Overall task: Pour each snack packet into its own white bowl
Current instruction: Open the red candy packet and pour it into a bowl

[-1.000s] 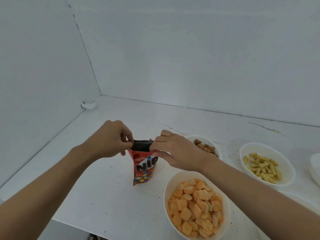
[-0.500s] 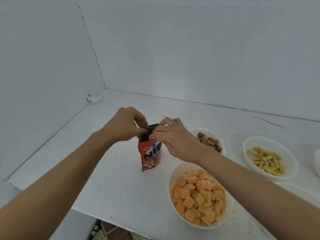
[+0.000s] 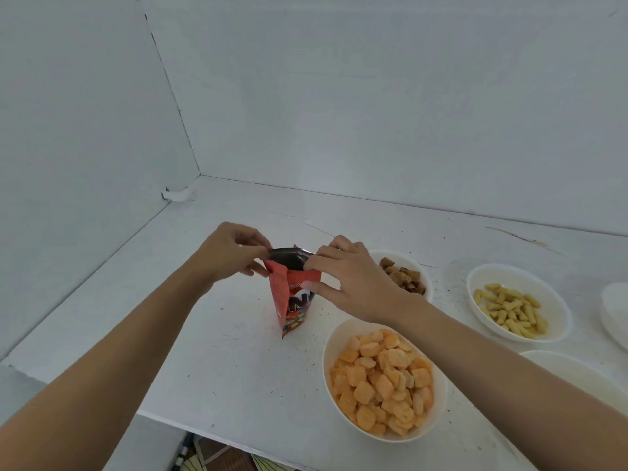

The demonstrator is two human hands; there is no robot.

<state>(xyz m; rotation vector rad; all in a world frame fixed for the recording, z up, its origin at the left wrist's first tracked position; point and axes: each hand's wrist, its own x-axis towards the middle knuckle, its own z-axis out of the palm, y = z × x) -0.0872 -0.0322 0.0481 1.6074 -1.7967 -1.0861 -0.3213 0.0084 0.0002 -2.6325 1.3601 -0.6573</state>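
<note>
Working on small red foil snack packet (image 3: 294, 300) with dark inner lining, upright on white tabletop (image 3: 210, 351), just left of white bowl of orange square puffs (image 3: 339, 334). Pinched at left end of mouth by left hand (image 3: 231, 254), thumb and fingers clamped on foil. Pinched at right end by right hand (image 3: 353, 283), fingertips on top edge, thumb lower on front face.

Versus half a second ago: pulled hands further apart, stretched mouth wider, exposed more dark lining plus a jagged red edge at top. Looks open now, or very nearly; contents not visible from here. Not yet lifted, not yet tilted.

Already filled: orange-puff bowl, white bowl of brown chunks (image 3: 413, 261) behind right hand, white bowl of pale yellow sticks (image 3: 516, 275) further right. Likely target: empty white bowl (image 3: 557, 360) at lower right, partly hidden by right forearm; another white rim (image 3: 611, 307) cut off at right edge. Next, probably lifting and carrying past filled bowls, so some risk of spilling into wrong one.
</note>
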